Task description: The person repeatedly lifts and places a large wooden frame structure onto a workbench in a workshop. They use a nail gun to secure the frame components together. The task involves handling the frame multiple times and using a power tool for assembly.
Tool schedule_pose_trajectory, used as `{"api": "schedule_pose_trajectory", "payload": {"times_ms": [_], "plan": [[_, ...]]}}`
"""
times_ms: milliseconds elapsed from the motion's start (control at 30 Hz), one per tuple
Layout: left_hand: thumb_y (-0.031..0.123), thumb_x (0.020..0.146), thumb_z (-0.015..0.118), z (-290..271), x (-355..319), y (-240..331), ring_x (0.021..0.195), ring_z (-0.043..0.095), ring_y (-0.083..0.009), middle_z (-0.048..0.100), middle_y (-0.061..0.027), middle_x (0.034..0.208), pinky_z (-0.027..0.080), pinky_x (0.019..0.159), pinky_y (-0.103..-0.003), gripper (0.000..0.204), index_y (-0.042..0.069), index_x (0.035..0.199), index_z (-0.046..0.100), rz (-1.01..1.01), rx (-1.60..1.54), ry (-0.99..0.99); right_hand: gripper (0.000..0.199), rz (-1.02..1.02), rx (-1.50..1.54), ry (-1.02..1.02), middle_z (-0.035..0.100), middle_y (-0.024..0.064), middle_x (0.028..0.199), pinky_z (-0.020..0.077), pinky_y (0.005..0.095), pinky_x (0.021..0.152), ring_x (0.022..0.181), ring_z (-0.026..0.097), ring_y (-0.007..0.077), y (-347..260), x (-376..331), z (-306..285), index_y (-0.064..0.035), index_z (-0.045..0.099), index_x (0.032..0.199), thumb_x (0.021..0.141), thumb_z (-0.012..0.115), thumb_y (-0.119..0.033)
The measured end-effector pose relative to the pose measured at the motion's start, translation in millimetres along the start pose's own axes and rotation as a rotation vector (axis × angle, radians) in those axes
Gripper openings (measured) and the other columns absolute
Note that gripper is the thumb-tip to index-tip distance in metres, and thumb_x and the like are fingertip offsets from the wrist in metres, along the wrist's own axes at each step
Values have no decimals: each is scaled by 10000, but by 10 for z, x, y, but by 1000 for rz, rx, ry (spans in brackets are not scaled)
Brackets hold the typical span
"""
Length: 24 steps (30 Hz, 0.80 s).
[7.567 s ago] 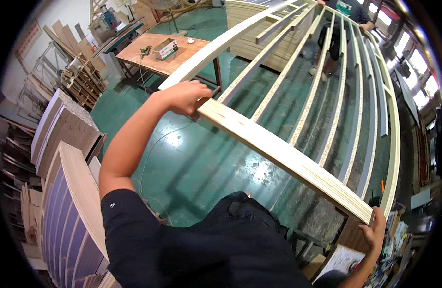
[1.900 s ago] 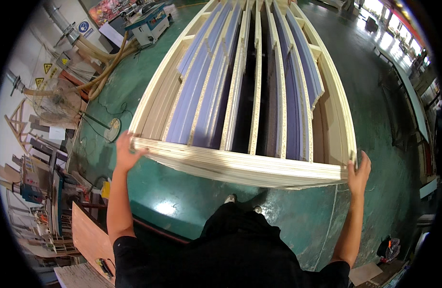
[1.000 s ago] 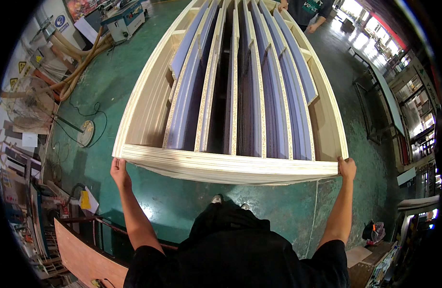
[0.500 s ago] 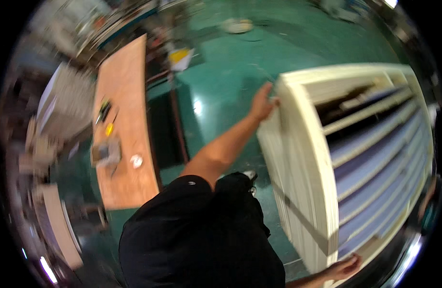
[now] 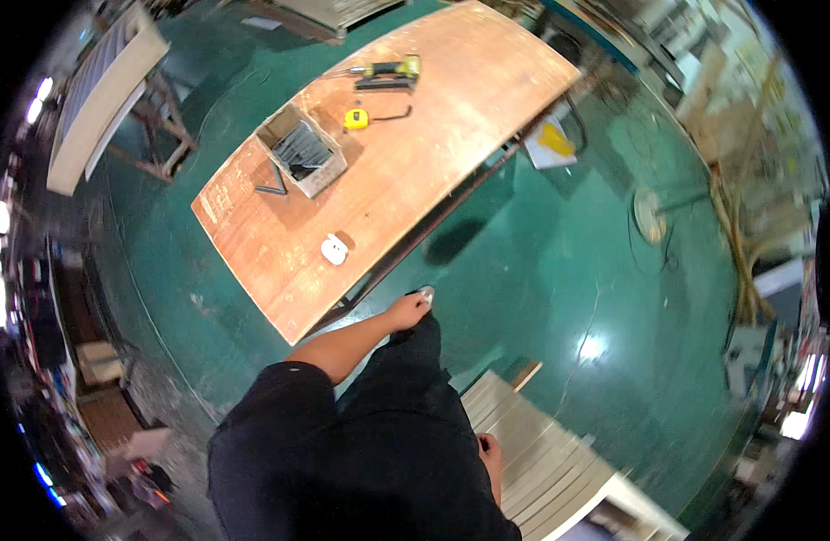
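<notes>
My left hand hangs in front of my body with its fingers curled, near the table's front edge and above my shoe. Nothing shows in it. My right hand is low beside my hip, partly hidden by my body, its fingers curled and no object visible in it. It is nearest to the pale slatted wooden frame; whether they touch I cannot tell. On the plywood-topped table lie a yellow-green nail gun, a yellow tape measure, an open cardboard box of dark strips and a small white case.
A floor stand with a round base is at the right. Another slatted panel rests on trestles at the far left. A white and yellow item lies past the table. Thin lines run over the green floor.
I have turned left, toward the table. My left hand has come off the wooden frame and dropped before me. The frame is now behind at the lower right, and my right hand is by my hip.
</notes>
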<state>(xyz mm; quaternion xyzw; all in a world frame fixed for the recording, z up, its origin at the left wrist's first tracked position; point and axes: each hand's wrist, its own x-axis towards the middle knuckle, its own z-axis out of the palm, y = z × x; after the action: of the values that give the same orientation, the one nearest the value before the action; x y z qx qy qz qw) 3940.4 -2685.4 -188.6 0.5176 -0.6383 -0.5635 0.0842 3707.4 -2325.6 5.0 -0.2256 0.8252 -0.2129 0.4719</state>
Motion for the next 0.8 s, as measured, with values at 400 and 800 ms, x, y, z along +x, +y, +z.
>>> {"api": "schedule_pose_trajectory", "payload": {"times_ms": [400, 800], "plan": [[372, 1022, 616, 358, -580, -82, 1032, 731, -368, 768, -207, 1086, 561, 929, -448, 354, 63, 1135, 746, -678, -517, 673, 220, -1552, -936, -523, 743, 232, 1094, 560, 522, 895, 1038, 700, 448, -6619, 4920, 1653, -41, 741, 1062, 918, 574, -43], [342, 966, 650, 3664, 1352, 3151, 1059, 731, -318, 774, -193, 1104, 552, 960, -443, 381, 31, 1162, 752, -1477, -1375, 1202, 403, -1437, -1354, -743, 708, 354, 1178, 539, 517, 979, 1158, 693, 486, -8811, 6916, 3977, 108, 622, 1210, 990, 692, -223]]}}
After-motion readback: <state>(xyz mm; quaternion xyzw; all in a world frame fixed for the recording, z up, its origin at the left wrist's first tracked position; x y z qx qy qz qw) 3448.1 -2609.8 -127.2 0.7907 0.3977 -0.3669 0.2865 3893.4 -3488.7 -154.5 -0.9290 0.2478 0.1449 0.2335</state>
